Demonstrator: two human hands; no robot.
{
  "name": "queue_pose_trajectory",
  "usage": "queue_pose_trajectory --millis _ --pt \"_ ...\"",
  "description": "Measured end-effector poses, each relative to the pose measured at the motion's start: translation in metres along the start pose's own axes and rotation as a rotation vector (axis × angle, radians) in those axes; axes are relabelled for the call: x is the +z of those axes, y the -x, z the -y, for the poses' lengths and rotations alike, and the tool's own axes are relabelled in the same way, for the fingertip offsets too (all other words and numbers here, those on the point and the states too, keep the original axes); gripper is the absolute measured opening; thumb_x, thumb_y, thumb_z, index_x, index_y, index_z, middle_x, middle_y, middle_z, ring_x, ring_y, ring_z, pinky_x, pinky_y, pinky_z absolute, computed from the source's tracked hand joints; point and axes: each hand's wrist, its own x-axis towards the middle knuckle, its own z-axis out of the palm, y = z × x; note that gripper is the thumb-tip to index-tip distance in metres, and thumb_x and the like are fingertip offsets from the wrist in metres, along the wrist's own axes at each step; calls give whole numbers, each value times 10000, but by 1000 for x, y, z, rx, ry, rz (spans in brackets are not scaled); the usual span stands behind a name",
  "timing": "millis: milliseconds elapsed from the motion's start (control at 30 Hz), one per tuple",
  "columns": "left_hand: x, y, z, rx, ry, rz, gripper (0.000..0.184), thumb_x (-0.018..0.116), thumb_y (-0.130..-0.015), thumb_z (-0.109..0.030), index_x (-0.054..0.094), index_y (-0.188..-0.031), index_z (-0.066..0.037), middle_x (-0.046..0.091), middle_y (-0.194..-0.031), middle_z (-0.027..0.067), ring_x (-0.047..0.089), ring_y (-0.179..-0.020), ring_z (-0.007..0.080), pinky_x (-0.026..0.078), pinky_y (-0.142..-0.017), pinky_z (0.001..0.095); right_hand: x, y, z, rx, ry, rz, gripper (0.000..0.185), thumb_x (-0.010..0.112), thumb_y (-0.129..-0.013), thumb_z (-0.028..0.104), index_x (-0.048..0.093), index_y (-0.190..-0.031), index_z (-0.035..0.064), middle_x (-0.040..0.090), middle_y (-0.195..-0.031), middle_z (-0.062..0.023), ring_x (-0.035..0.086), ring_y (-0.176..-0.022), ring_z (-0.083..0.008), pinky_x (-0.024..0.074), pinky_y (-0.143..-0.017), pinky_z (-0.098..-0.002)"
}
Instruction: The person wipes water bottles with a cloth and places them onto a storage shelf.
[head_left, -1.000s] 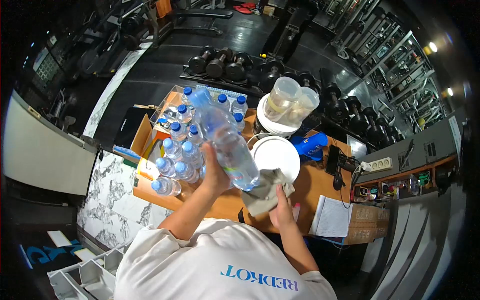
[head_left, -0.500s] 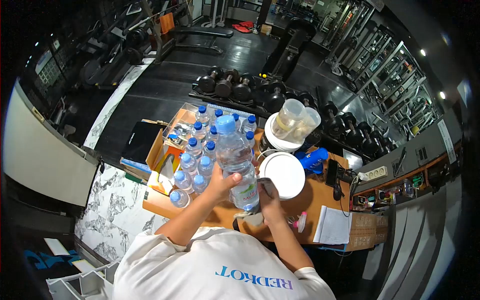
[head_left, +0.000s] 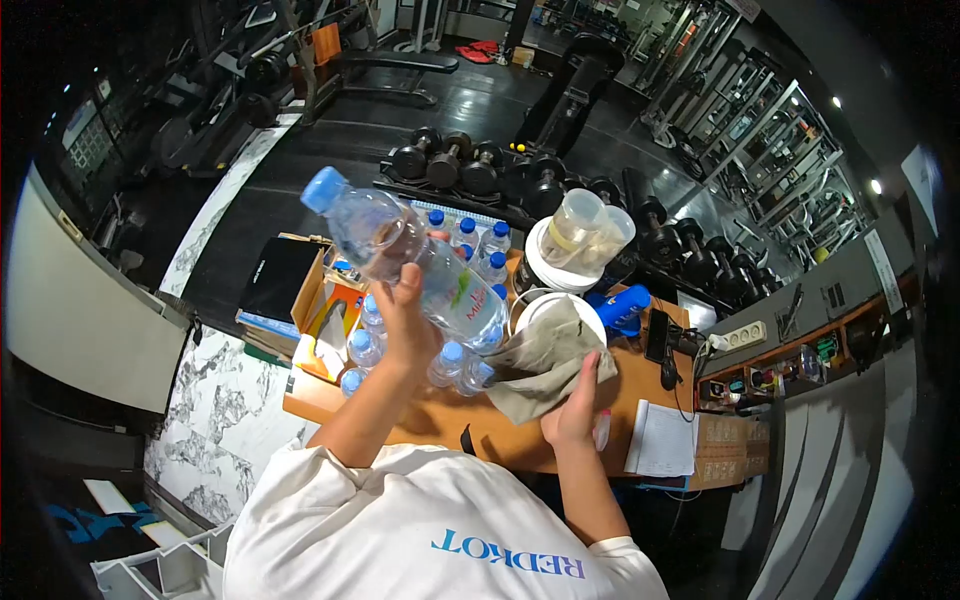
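In the head view my left hand (head_left: 408,325) is wrapped round a large clear water bottle (head_left: 456,292) with a light blue cap. The bottle is raised above the table and tilted, its cap toward the upper left. My right hand (head_left: 575,405) grips a grey-green cloth (head_left: 540,370), which hangs spread out close to the bottle's base. Behind the cloth, a white round lid (head_left: 585,308) is partly covered. Several small water bottles (head_left: 364,348) with blue caps stand on the table beneath and behind the raised bottle, which hides some of them.
The wooden table (head_left: 430,425) also carries stacked white buckets with plastic containers (head_left: 577,222), a blue bottle (head_left: 622,303), a phone (head_left: 658,335) and a notebook (head_left: 662,438). At its left sits an open cardboard box (head_left: 312,290). Dumbbells (head_left: 450,160) line a rack behind.
The large bottle has swung from near upright to a leftward tilt in my left hand. My right hand has moved right, and the cloth, bunched at the bottle before, is now spread out.
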Motion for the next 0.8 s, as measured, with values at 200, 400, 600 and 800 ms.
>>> queue_pose_trajectory --millis 200,400,600,800 --pt "23 14 1 103 332 187 616 553 -818 -560 464 -1251 -132 535 -1185 121 544 -1059 293 444 -917 431 29 5 24 -482 106 181 816 396 -881 642 258 -1423 48 358 -1429 -127 345 -1321 -288 255 -1103 -444" --pt "80 32 -3 731 -82 384 647 715 -738 -427 468 -1209 -58 616 -901 135 622 -848 266 501 -809 392 63 -11 23 -327 -83 295 688 384 -907 605 407 -1294 37 359 -1402 -150 366 -1291 -248 284 -1083 -418" --pt "64 17 -17 785 -499 960 559 773 -637 -409 587 -1024 -50 645 -932 131 655 -793 267 520 -649 320 38 -31 26 458 -888 655 467 415 -971 409 477 -1221 19 576 -1128 -99 573 -1030 -196 478 -883 -361" --pt "65 34 -18 578 -606 1185 609 770 -566 -386 585 -1030 -38 634 -961 108 645 -822 290 521 -697 360 -15 -30 -5 505 -537 558 391 438 -975 330 482 -1214 23 576 -1110 -80 570 -1001 -168 482 -857 -330"
